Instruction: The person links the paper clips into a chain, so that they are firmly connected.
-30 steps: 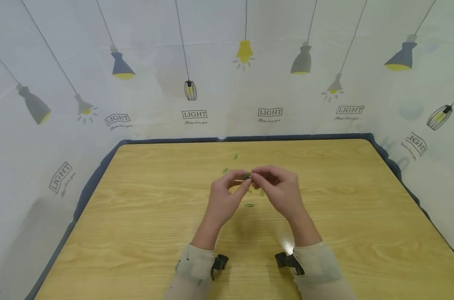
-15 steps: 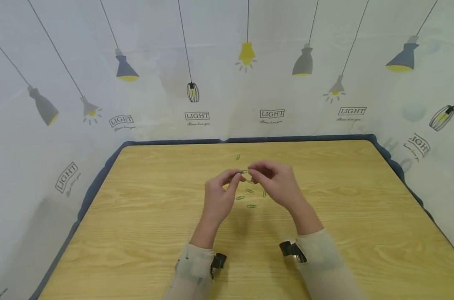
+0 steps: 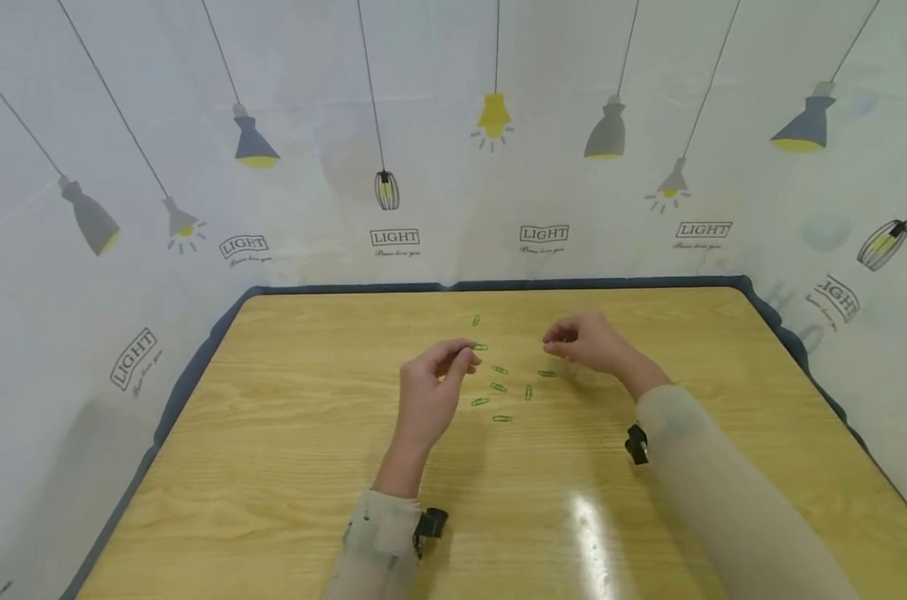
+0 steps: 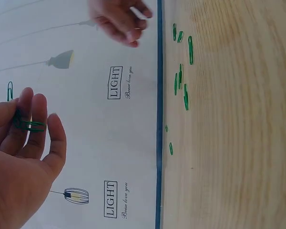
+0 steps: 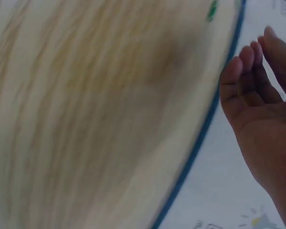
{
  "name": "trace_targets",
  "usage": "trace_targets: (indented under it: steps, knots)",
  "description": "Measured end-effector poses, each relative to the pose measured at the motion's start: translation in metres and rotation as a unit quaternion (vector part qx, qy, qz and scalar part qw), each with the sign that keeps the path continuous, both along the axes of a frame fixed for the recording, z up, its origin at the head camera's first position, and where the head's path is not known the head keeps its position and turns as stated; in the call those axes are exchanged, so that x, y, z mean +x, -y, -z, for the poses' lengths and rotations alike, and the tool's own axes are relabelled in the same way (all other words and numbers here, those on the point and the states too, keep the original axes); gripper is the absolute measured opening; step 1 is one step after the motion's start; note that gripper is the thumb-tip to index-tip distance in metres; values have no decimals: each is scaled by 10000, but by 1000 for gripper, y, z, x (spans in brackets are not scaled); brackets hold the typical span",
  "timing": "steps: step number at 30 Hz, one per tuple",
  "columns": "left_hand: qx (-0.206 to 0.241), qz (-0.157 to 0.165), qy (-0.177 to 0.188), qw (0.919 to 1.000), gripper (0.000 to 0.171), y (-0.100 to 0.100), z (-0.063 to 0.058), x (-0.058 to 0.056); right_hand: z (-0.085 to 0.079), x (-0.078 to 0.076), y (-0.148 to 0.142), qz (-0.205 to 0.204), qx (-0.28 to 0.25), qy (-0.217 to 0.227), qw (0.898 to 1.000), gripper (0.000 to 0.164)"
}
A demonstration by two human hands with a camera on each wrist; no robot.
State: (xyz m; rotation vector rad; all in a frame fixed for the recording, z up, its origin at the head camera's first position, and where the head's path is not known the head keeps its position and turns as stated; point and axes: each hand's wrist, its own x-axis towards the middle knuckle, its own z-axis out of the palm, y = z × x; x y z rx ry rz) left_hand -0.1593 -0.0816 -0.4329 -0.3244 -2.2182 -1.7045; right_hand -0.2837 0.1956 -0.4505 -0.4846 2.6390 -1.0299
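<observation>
My left hand (image 3: 429,392) is raised over the table and pinches several green paper clips (image 4: 31,125) between thumb and fingers. One paper clip (image 4: 10,90) sticks up past the fingertips in the left wrist view. To the right, my right hand (image 3: 592,343) is held in the air with loosely bent fingers. In the right wrist view a gap shows between its thumb and fingers (image 5: 247,59), and nothing is in it. A green paper clip (image 3: 547,374) lies on the table just below this hand in the head view.
Several more green paper clips lie scattered on the wooden table (image 3: 273,467) between the hands, among them a near paper clip (image 3: 502,419) and a far paper clip (image 3: 476,320). Behind the table's dark blue edge (image 3: 348,289) rises a white wall covering (image 3: 453,192) printed with lamps.
My right hand has parted from the left hand's fingertips and moved to the right. The left hand has shifted slightly left, still holding paper clips. More clips on the table have come into view.
</observation>
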Motion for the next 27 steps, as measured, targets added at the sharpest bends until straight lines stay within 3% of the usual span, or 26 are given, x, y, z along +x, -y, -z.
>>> trace_targets:
  steps: [5, 7, 27]
  knots:
    - [135, 21, 177, 9998, 20, -1, 2, 0, 22, -8, -17, -137, 111, 780, 9968, 27]
    - [166, 27, 247, 9996, 20, -1, 3, 1, 28, -8, -19, -231, 73, 862, 9960, 26]
    - [88, 110, 596, 9981, 20, -2, 12, -3, 42, -7, -14, -261, 292, 734, 9965, 14]
